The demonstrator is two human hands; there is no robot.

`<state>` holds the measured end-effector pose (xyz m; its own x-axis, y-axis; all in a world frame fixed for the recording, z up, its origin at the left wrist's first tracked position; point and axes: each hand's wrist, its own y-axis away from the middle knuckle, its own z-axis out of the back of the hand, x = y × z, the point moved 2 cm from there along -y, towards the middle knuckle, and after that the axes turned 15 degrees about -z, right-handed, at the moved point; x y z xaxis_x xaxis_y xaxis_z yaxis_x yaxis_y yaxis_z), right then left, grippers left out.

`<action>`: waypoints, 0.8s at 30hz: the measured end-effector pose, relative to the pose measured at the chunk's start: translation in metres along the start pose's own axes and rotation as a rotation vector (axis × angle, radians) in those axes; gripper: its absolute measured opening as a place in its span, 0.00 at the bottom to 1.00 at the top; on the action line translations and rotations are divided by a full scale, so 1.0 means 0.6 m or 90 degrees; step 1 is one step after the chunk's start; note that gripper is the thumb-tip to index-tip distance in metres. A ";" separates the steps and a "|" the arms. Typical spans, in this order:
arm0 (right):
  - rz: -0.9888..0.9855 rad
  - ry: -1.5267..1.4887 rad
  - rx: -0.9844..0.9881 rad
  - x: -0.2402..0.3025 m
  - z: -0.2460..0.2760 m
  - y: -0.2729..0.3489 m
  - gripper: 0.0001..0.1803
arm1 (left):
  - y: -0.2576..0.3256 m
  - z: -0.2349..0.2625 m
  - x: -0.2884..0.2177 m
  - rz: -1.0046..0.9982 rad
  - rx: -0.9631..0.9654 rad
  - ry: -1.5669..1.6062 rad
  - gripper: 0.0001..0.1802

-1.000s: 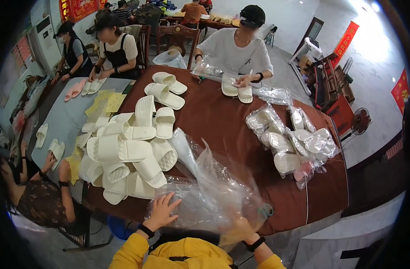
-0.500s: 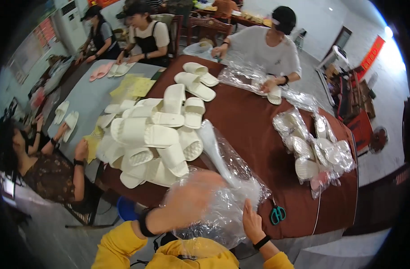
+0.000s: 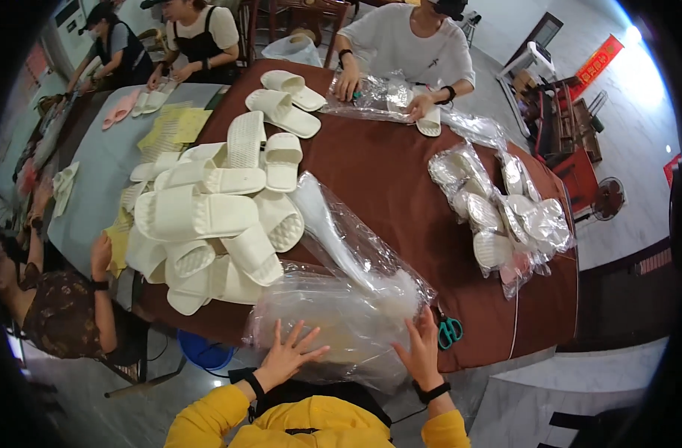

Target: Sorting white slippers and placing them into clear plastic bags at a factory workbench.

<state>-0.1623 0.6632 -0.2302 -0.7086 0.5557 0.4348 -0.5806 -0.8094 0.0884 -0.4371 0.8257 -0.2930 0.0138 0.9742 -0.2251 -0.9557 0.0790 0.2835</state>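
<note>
My left hand (image 3: 287, 358) lies on clear plastic bags (image 3: 348, 328) at the table's near edge, its fingers spread. My right hand (image 3: 421, 352) is at the right end of the same plastic, fingers stretched and apart. Neither hand grips anything. A long bunched strip of clear plastic (image 3: 329, 228) runs from the bags up toward a heap of white slippers (image 3: 199, 213), which lies beyond my left hand. Teal-handled scissors (image 3: 450, 333) rest just right of my right hand.
Slippers wrapped in clear plastic (image 3: 505, 209) lie on the right of the brown-covered table (image 3: 385, 194). A co-worker in a white shirt (image 3: 408, 45) handles plastic and a slipper opposite. Several people work along the grey table (image 3: 94, 194) at left. A blue bucket (image 3: 205, 349) stands below.
My left hand has come down and back onto the plastic, fingers now spread. The bags lie flatter. My view has shifted, so the table things appear higher and further left.
</note>
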 end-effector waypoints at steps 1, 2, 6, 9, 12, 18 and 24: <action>0.008 0.061 -0.122 0.018 0.018 0.011 0.39 | -0.003 -0.014 0.004 -0.008 -0.001 0.002 0.55; 0.089 0.023 -0.073 0.008 0.005 0.037 0.45 | -0.007 -0.031 0.007 -0.016 -0.046 -0.036 0.51; 0.132 0.182 0.208 0.004 -0.066 0.093 0.50 | -0.009 -0.041 0.022 -0.065 -0.081 -0.154 0.44; 0.135 0.422 0.107 -0.023 -0.088 0.078 0.52 | -0.013 -0.044 0.027 -0.095 -0.135 -0.050 0.47; 0.119 0.376 0.188 -0.006 -0.054 0.059 0.51 | -0.008 -0.039 0.029 -0.085 -0.148 -0.020 0.47; 0.073 0.103 0.182 0.027 0.053 -0.068 0.17 | -0.006 0.023 0.052 -0.100 -0.016 0.090 0.46; 0.219 0.114 -0.102 0.105 -0.039 -0.222 0.22 | -0.012 0.121 0.089 0.032 -0.299 0.464 0.23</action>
<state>-0.1388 0.8104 -0.2356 -0.9226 0.2933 0.2506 -0.3425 -0.9217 -0.1819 -0.4083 0.8922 -0.2394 -0.0691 0.5836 -0.8091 -0.9748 -0.2121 -0.0698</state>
